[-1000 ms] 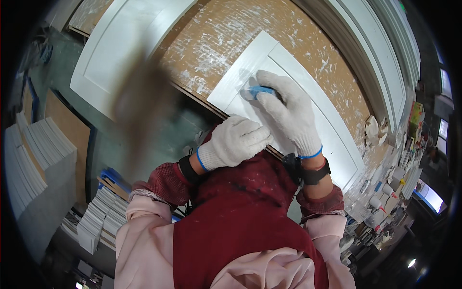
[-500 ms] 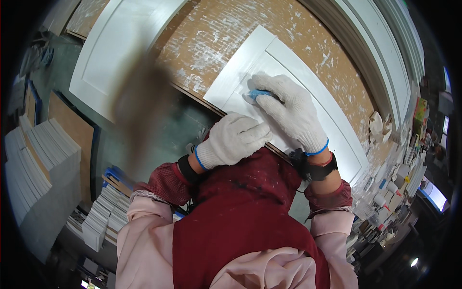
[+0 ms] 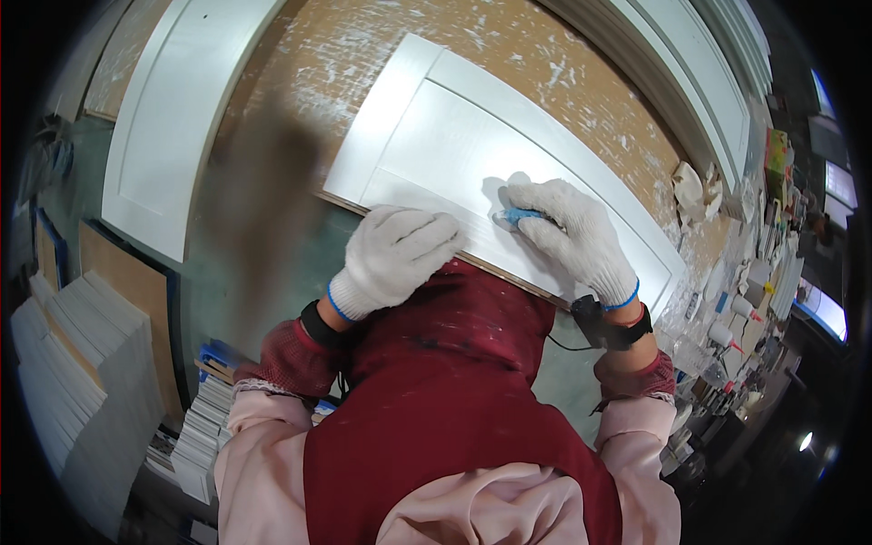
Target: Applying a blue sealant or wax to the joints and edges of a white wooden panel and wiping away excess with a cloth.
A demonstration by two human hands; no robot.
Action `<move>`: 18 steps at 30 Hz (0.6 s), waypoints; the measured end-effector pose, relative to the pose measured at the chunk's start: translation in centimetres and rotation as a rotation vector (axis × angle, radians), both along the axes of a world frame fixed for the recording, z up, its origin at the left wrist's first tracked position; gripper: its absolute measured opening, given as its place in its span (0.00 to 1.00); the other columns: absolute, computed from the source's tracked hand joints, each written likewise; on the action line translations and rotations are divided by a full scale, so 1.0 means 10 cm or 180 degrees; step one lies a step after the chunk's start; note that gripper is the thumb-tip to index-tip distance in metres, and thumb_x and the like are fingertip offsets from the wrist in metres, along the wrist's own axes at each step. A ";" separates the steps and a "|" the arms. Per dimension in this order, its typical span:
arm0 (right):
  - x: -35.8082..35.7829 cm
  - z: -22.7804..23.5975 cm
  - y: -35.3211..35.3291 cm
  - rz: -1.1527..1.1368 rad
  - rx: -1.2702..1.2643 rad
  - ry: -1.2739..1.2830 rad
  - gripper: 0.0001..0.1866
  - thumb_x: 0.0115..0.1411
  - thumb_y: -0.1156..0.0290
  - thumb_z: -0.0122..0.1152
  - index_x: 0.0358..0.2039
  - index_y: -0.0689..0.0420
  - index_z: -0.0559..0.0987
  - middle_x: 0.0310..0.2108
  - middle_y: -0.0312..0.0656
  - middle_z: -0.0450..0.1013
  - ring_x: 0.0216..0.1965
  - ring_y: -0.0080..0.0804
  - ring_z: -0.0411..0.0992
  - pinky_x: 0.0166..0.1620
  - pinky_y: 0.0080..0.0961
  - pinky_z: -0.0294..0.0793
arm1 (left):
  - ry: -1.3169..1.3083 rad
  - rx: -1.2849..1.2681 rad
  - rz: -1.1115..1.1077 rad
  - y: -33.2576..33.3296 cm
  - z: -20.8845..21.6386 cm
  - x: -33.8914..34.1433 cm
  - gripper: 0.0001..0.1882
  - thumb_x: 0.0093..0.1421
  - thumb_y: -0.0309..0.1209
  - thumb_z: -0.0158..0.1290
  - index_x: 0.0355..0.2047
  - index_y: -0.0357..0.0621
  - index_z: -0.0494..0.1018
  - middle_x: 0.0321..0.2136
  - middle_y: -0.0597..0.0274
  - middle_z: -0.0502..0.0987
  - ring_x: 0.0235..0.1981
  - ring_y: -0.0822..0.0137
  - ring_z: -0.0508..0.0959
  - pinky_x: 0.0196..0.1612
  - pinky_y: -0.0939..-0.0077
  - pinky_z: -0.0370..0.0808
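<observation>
A white framed cabinet door panel [image 3: 454,136] lies on the worktable in front of me. My left hand [image 3: 400,254], in a white knit glove, holds its near edge with fingers bent together over the top; the thumb is out of sight. On the panel's face, right of the middle, my right hand [image 3: 577,227] is gloved the same way. It is closed on a small blue object [image 3: 518,216], whose tip points left against the white surface. Most of that object is hidden in the fingers, so its kind cannot be made out.
Brown worktable board [image 3: 509,45] carries white paint marks. Another white panel [image 3: 173,118] stands at left, and stacked panels [image 3: 695,82] line the far right. Crumpled paper [image 3: 695,193] and bottles [image 3: 722,336] sit at right. A blurred brown shape [image 3: 282,173] hangs close to the camera.
My right hand with the blue object has moved toward the near right along the panel. The left hand and the panel appear farther left, partly because the whole view has shifted.
</observation>
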State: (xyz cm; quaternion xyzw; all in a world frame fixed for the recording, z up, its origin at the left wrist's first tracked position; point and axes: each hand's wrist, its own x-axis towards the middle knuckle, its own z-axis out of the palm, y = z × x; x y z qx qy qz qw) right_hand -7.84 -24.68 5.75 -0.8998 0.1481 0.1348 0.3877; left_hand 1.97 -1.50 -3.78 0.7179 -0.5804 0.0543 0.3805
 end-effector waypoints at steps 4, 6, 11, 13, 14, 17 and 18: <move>-0.26 0.05 -0.11 -0.0010 -0.0067 -0.0005 0.15 0.59 0.64 0.58 0.46 0.52 0.79 0.34 0.49 0.74 0.37 0.50 0.73 0.42 0.38 0.73 | 0.0126 0.0174 -0.0331 -0.04 0.03 0.07 0.15 0.47 0.30 0.54 0.37 0.47 0.81 0.41 0.69 0.78 0.38 0.66 0.77 0.35 0.70 0.75; -0.41 0.05 -0.17 -0.0107 -0.0143 0.0052 0.14 0.59 0.65 0.58 0.45 0.52 0.79 0.34 0.49 0.74 0.38 0.49 0.73 0.42 0.38 0.73 | 0.0193 0.0283 -0.0435 -0.06 0.05 0.08 0.14 0.46 0.29 0.54 0.35 0.46 0.80 0.37 0.67 0.78 0.31 0.64 0.78 0.29 0.70 0.75; -0.78 0.10 -0.31 -0.0344 -0.0178 -0.0177 0.13 0.58 0.66 0.58 0.44 0.51 0.79 0.34 0.49 0.74 0.39 0.49 0.73 0.43 0.38 0.73 | 0.0064 0.0115 -0.0216 -0.07 0.08 0.01 0.15 0.42 0.24 0.61 0.33 0.43 0.78 0.40 0.64 0.79 0.37 0.60 0.77 0.36 0.64 0.75; -0.88 0.13 -0.34 -0.0604 -0.0128 -0.0009 0.13 0.58 0.66 0.57 0.44 0.52 0.79 0.33 0.49 0.74 0.39 0.49 0.73 0.43 0.39 0.73 | 0.0168 0.0201 -0.0133 -0.08 0.08 -0.03 0.16 0.42 0.24 0.62 0.34 0.43 0.79 0.41 0.64 0.79 0.38 0.59 0.77 0.38 0.63 0.75; -0.92 0.13 -0.34 -0.0534 -0.0093 -0.0173 0.13 0.59 0.66 0.57 0.44 0.52 0.79 0.33 0.49 0.74 0.39 0.49 0.73 0.43 0.39 0.73 | 0.0180 0.0247 -0.0139 -0.08 0.08 -0.05 0.16 0.42 0.24 0.63 0.35 0.43 0.79 0.41 0.63 0.79 0.39 0.58 0.78 0.39 0.63 0.75; -0.96 0.04 -0.35 -0.0489 -0.0158 -0.0361 0.13 0.60 0.65 0.57 0.44 0.53 0.78 0.33 0.49 0.74 0.38 0.49 0.73 0.42 0.39 0.73 | 0.0192 0.0432 -0.0062 -0.14 0.11 -0.12 0.18 0.43 0.25 0.64 0.38 0.43 0.79 0.42 0.62 0.78 0.41 0.57 0.78 0.41 0.62 0.75; -0.97 -0.01 -0.35 -0.0456 -0.0185 -0.0417 0.13 0.60 0.65 0.56 0.44 0.53 0.78 0.33 0.49 0.74 0.38 0.49 0.73 0.42 0.39 0.72 | 0.0155 0.0485 -0.0056 -0.16 0.14 -0.14 0.18 0.44 0.26 0.64 0.39 0.43 0.79 0.43 0.62 0.78 0.42 0.57 0.77 0.42 0.62 0.75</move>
